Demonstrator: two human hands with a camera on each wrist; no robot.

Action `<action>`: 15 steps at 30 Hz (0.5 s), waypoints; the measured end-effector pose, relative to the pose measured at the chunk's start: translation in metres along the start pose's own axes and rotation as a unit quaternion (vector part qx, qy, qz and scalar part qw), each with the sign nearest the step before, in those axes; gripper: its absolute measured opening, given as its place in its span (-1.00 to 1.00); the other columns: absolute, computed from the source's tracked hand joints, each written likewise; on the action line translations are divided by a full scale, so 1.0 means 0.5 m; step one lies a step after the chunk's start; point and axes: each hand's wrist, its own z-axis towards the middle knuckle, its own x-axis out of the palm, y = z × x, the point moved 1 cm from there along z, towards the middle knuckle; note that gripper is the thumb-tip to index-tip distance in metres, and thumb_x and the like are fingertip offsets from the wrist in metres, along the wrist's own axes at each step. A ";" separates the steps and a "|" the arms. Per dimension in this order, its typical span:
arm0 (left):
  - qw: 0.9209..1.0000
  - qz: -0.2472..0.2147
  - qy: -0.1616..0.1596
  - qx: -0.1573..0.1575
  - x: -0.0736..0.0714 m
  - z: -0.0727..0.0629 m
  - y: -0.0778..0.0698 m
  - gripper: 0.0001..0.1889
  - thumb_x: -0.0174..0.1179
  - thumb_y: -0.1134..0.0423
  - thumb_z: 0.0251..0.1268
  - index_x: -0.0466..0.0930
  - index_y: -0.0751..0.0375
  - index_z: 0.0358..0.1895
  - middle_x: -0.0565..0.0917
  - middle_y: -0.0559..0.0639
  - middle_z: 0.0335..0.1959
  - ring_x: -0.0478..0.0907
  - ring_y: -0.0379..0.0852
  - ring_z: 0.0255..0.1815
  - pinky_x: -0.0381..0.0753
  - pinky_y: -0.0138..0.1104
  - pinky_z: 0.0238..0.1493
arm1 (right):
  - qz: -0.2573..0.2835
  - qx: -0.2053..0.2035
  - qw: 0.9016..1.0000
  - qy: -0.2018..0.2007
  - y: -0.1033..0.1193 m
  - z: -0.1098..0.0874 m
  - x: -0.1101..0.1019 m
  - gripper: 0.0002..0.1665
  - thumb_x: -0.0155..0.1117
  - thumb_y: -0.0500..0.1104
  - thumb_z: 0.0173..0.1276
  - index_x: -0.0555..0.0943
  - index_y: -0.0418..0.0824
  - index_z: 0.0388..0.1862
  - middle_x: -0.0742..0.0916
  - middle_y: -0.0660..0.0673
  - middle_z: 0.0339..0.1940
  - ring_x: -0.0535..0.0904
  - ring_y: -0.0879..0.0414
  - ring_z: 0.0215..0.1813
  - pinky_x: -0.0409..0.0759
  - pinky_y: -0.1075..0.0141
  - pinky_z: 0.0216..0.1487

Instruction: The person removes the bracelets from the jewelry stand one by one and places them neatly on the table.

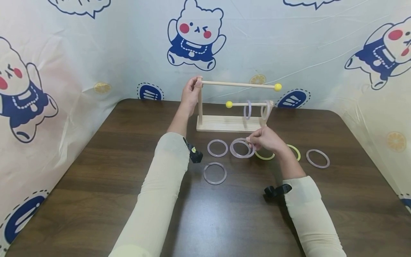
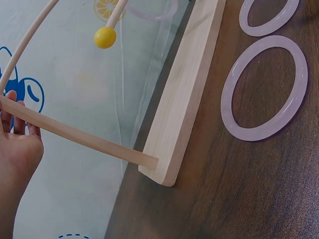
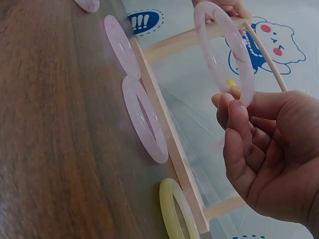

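My left hand (image 1: 190,93) grips the top of the left post of a wooden stand (image 1: 229,123), where the upper rod (image 1: 237,84) joins it. Between thumb and fingertips, my right hand (image 1: 266,138) pinches a pale purple bangle (image 3: 239,50), raised off the table in front of the stand. In the head view that bangle overlaps another purple bangle (image 3: 130,107) lying below it. On the stand's lower rod (image 1: 239,104) hang a purple bangle (image 1: 249,110) and a whitish one (image 1: 268,110). A yellow-green bangle (image 3: 168,204) lies partly hidden behind my right hand in the head view.
More purple bangles lie on the brown table (image 1: 112,185): one left of centre (image 1: 208,142), one nearer me (image 1: 205,178), one at the right (image 1: 327,164). Another yellow-green bangle (image 1: 299,154) sits behind my right wrist. Yellow balls cap both rods. A printed curtain (image 1: 135,43) stands behind.
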 end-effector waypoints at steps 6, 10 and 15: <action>1.000 -0.003 -0.006 0.004 0.001 0.001 -0.001 -0.57 -0.02 0.03 0.34 0.41 0.17 0.18 0.50 -0.04 -0.11 0.39 -0.11 0.00 0.32 -0.37 0.05 | -0.013 -0.014 0.999 0.038 -0.005 -0.001 0.005 -0.73 0.15 -0.28 0.33 0.62 -0.53 -0.34 0.64 -0.11 -0.62 0.48 0.18 -0.59 0.51 0.32 -0.51; 1.000 -0.007 -0.004 0.006 0.003 0.002 0.000 -0.55 -0.01 0.04 0.34 0.39 0.20 0.20 0.50 -0.05 -0.13 0.38 -0.05 0.04 0.32 -0.36 0.04 | -0.019 -0.017 0.998 0.063 -0.013 0.000 0.008 -0.74 0.18 -0.27 0.31 0.63 -0.52 -0.37 0.63 -0.11 -0.64 0.50 0.18 -0.60 0.53 0.30 -0.51; 1.000 -0.003 -0.005 0.004 0.002 0.002 0.002 -0.57 -0.01 0.03 0.35 0.41 0.16 0.18 0.50 -0.04 -0.12 0.38 -0.05 0.04 0.32 -0.37 0.04 | -0.026 -0.013 0.996 0.080 -0.015 -0.004 0.011 -0.76 0.20 -0.26 0.30 0.65 -0.48 -0.38 0.63 -0.11 -0.65 0.49 0.17 -0.61 0.52 0.30 -0.51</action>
